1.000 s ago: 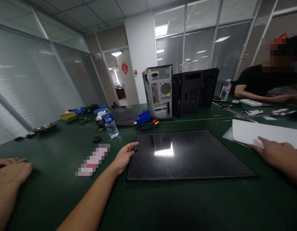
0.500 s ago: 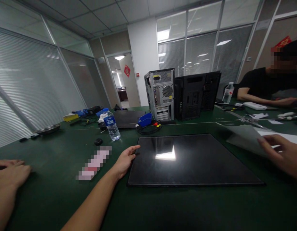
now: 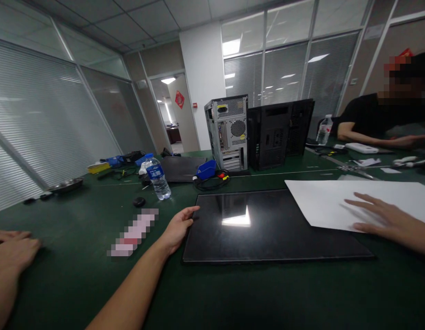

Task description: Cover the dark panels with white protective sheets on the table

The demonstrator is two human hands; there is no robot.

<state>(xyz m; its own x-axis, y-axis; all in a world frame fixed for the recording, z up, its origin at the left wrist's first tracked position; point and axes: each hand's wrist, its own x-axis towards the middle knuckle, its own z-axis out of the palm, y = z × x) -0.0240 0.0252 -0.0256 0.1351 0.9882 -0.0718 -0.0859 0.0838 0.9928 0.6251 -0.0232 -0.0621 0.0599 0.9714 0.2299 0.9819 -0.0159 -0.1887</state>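
Note:
A flat black screen panel (image 3: 253, 245) lies on the green table with a bright light reflection on its face. My left hand (image 3: 178, 229) is at the panel's left edge, index finger and thumb closed on the border near the upper left corner. A large white sheet (image 3: 322, 204) covers the panel's upper right part and extends past it to the right. Over this sheet is my right hand (image 3: 380, 217), fingers spread; whether it presses on the sheet I cannot tell.
Behind the panel stand an open computer case (image 3: 229, 133) and a black case (image 3: 270, 137). A water bottle (image 3: 157, 176), a blue object with cables (image 3: 206, 169) and a round black item (image 3: 139, 201) lie leftward. Another person's hands (image 3: 14, 252) rest at far left; a co-worker (image 3: 363, 114) sits right.
The translucent sheet my right hand held has left its raised position. The white sheet now overlaps the panel's right side, and my right hand has spread its fingers. My left hand stays put.

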